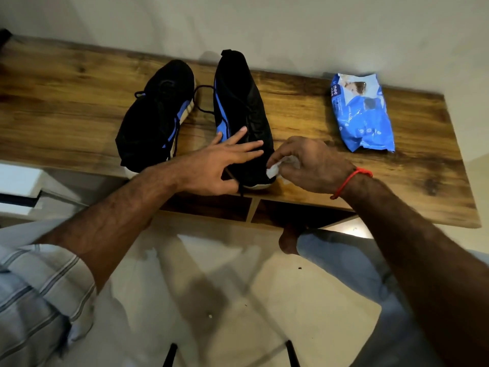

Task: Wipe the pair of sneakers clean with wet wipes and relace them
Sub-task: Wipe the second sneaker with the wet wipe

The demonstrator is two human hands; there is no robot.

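Note:
Two black sneakers with blue side stripes stand on a wooden shelf top (pixel 66 102). The left sneaker (pixel 156 115) leans on its side. The right sneaker (pixel 243 107) lies with its toe toward me, black laces loose between the two. My left hand (pixel 219 165) rests on the right sneaker's toe end with fingers spread and straight. My right hand (pixel 309 165) pinches a crumpled white wet wipe (pixel 275 169) against that sneaker's toe edge.
A blue pack of wet wipes (pixel 362 112) lies on the shelf to the right, near the wall. Open compartments (pixel 291 213) sit under the shelf top. My knee in light jeans (pixel 341 258) and pale floor tiles are below.

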